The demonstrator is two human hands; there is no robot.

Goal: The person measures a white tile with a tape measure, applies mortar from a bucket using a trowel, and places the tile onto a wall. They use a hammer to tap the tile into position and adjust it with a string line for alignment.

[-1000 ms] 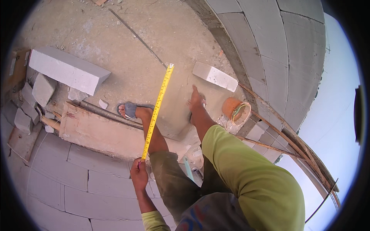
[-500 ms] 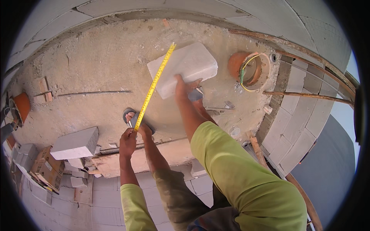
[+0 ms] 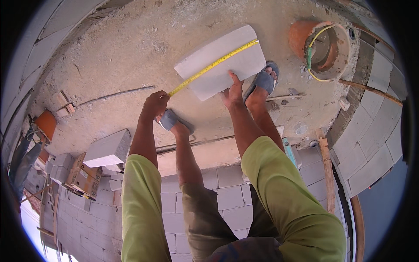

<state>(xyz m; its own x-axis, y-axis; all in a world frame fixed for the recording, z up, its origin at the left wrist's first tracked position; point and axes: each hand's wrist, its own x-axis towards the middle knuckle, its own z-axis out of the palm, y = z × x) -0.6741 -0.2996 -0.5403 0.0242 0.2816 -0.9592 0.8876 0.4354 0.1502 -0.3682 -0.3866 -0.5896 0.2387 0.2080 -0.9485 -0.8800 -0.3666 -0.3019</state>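
Yellow, with fine dark markings along its length, the tape blade (image 3: 218, 62) runs from the fingers of the left hand (image 3: 156, 104) toward two o'clock, crossing the broad face of a block (image 3: 218, 73). Those fingers are curled tightly around the blade's near end, and whatever they enclose is hidden. Its small metal tip stands at the block's two o'clock end. Narrow and nearly straight, the blade passes just above the right hand (image 3: 233, 91) without touching it. Pale grey, smooth-faced and oblong, the block slants from eight toward two o'clock, while the right hand sits at its six o'clock edge, one digit stretched upward against the face; I cannot tell whether the other fingers grip beneath. Both forearms are bare below lime-green sleeves (image 3: 142, 205): the left reaches up toward twelve o'clock, its hand bent inward at the wrist, and the right slants toward eleven. An orange bucket (image 3: 301, 38) stands at three o'clock from the block, well apart from either hand.
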